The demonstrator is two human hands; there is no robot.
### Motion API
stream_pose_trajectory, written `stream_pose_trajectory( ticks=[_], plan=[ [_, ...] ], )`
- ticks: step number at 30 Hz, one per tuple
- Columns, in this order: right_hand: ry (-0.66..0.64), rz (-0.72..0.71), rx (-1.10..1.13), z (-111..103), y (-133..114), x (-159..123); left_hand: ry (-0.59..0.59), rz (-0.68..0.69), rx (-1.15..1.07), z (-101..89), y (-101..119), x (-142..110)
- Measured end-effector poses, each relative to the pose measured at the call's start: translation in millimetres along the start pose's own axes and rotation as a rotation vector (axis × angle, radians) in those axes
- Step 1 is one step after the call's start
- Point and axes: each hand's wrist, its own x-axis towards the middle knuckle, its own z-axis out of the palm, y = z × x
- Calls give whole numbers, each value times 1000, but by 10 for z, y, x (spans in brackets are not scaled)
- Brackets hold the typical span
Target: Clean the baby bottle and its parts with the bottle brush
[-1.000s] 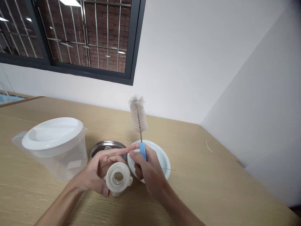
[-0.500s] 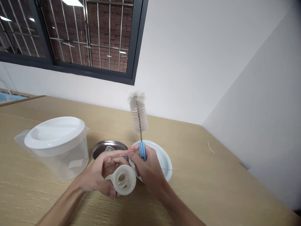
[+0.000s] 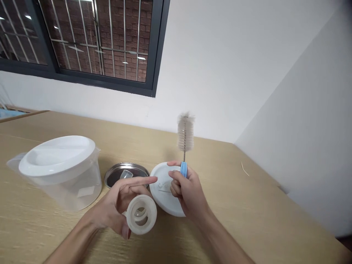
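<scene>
A bottle brush (image 3: 186,134) with pale bristles, a twisted wire stem and a blue handle (image 3: 183,169) stands upright in my right hand (image 3: 191,189), fingers wrapped round the handle. My left hand (image 3: 117,203) grips a whitish translucent tube-like piece (image 3: 142,214) between thumb and fingers, its round open end turned toward me. The left index finger stretches out to the right. Behind both hands lies a white plate (image 3: 162,171) with small thin items on it. A shiny metal tray (image 3: 111,176) holding a small clear cup (image 3: 127,174) sits behind my left hand.
A translucent pitcher (image 3: 68,190) with a white lid stands at the left of the wooden table (image 3: 247,220). A thin pale strip (image 3: 244,169) lies at the right. A white wall and a barred window (image 3: 99,40) rise behind the table.
My right hand has moved right with the brush, away from my left hand, uncovering more of the plate. The left hand still holds the tube-like piece, slightly lower and turned more toward me.
</scene>
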Motion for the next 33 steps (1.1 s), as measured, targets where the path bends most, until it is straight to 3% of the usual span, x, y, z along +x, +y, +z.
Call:
stream_pose_trajectory(
  ticks=[8, 21, 33],
  plan=[
    [-54, 1, 31, -121, -14, -69, 59, 5, 55, 65, 94, 12],
    [-21, -36, -153, -194, -15, -268, -45, 42, 0, 0, -14, 21],
    [-34, -50, -247, -241, 57, -392, 15, 100, 179, 164, 131, 44]
  ],
)
